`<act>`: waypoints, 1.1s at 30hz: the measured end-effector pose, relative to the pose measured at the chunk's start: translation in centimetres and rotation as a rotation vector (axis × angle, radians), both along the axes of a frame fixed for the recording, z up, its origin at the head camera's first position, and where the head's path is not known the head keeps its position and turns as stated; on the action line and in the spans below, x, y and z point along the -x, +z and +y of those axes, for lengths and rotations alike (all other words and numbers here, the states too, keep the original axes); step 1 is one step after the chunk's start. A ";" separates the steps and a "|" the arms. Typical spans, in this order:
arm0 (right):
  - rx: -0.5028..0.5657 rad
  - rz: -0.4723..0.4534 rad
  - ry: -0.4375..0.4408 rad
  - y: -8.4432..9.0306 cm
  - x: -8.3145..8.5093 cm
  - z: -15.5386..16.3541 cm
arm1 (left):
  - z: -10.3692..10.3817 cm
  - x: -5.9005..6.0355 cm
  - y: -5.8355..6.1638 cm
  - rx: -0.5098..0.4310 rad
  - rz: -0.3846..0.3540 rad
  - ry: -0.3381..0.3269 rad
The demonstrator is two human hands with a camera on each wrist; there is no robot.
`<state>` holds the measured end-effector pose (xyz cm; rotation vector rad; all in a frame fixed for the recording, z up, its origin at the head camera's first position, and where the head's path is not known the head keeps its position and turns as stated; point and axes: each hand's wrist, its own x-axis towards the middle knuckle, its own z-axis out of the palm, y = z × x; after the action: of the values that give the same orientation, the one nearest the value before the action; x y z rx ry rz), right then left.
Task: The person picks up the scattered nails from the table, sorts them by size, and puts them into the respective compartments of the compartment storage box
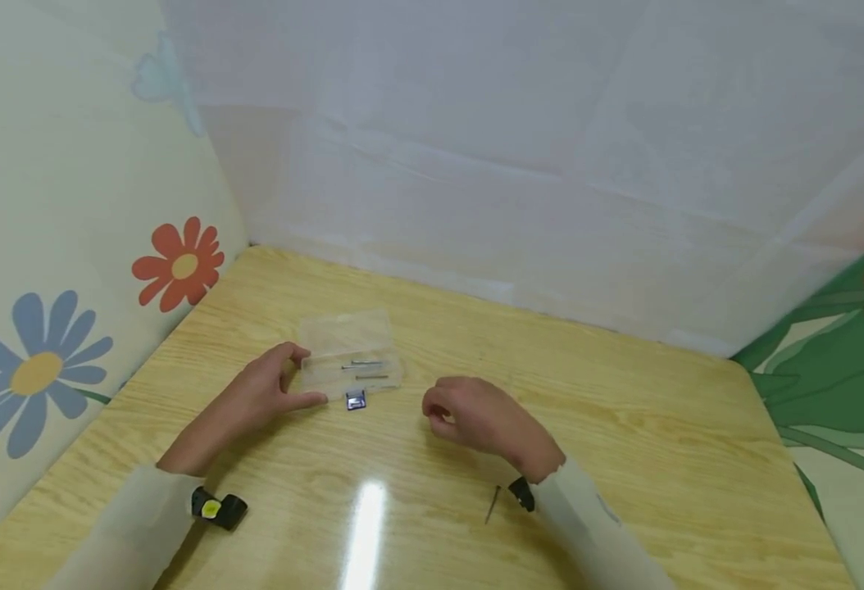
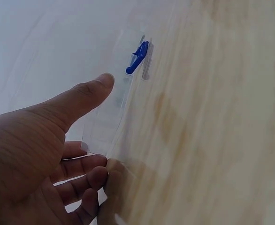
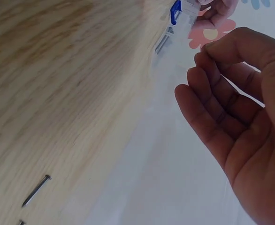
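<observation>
A clear plastic box (image 1: 314,378) lies with its lid (image 1: 347,332) raised at the back and a blue latch (image 1: 356,400) at its front. Several metal nails (image 1: 371,377) lie in it. My left hand (image 1: 255,385) holds the box's left end, thumb at the front corner and fingers at the end wall; the left wrist view shows the fingertips against the clear plastic (image 2: 104,126). To the right of the box, my right hand (image 1: 479,414) hovers with loosely curled fingers. In the right wrist view, thumb and forefinger tips come together with nothing visible between them.
A loose nail (image 1: 493,505) lies on the wooden table (image 1: 624,459) close to the right wrist. The right wrist view also shows a second nail head (image 3: 21,222) at its lower edge. A white sheet (image 1: 476,164) and flower-patterned cloth (image 1: 70,205) border the table.
</observation>
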<state>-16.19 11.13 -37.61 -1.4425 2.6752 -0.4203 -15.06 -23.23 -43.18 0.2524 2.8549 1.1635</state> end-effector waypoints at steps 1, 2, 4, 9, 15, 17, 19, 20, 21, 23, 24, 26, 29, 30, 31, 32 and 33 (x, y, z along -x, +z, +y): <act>-0.006 0.003 0.003 0.0 -0.1 0.2 | 0.0 0.0 -0.1 -0.001 -0.001 -0.002; -0.010 0.004 0.006 -0.1 -0.3 0.4 | 0.0 0.0 -0.1 -0.003 -0.001 -0.003; -0.009 -0.005 0.013 -0.2 -0.6 0.8 | 0.1 0.0 -0.2 -0.005 -0.003 -0.002; 0.011 -0.040 0.016 -0.7 -1.4 2.0 | 0.2 -0.1 -0.1 -0.001 -0.001 0.005; 0.035 -0.032 -0.004 -1.8 -2.6 4.1 | 0.4 -0.1 -0.1 0.005 -0.008 0.013; 0.040 -0.022 -0.007 -2.2 -3.0 4.8 | 0.4 -0.1 0.0 0.004 -0.014 0.014; 0.041 -0.015 -0.014 -2.5 -3.4 5.5 | 0.5 -0.1 -0.1 -0.001 -0.017 0.012; 0.040 -0.014 -0.017 -2.6 -3.6 5.8 | 0.5 -0.1 -0.1 -0.001 -0.015 0.011; 0.037 -0.017 -0.023 -2.7 -3.7 6.1 | 0.5 0.0 -0.1 -0.002 -0.011 0.008; 0.033 -0.022 -0.035 -3.0 -3.9 6.7 | 0.5 0.0 -0.1 0.001 -0.003 0.003; 0.028 -0.026 -0.042 -3.0 -4.1 7.1 | 0.5 0.0 -0.1 0.003 0.001 0.001; 0.022 -0.048 -0.052 -3.1 -4.3 7.7 | 0.5 0.0 -0.2 0.006 0.009 -0.004; 0.007 -0.078 -0.066 -3.1 -4.6 8.7 | 0.4 0.0 -0.2 0.008 0.016 -0.008; 0.001 -0.085 -0.070 -3.0 -4.7 9.0 | 0.5 0.0 -0.2 0.008 0.018 -0.009; 0.000 -0.093 -0.075 -2.9 -4.7 9.2 | 0.5 0.0 -0.2 0.007 0.018 -0.010; -0.001 -0.099 -0.079 -2.9 -4.8 9.5 | 0.5 0.0 -0.2 0.007 0.018 -0.011; -0.003 -0.100 -0.082 -2.8 -4.9 9.7 | 0.5 0.1 -0.2 0.007 0.019 -0.010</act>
<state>-11.30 20.86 -40.43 -1.2789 2.6610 -0.4805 -15.12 -22.76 -43.37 0.2780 2.8701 1.1550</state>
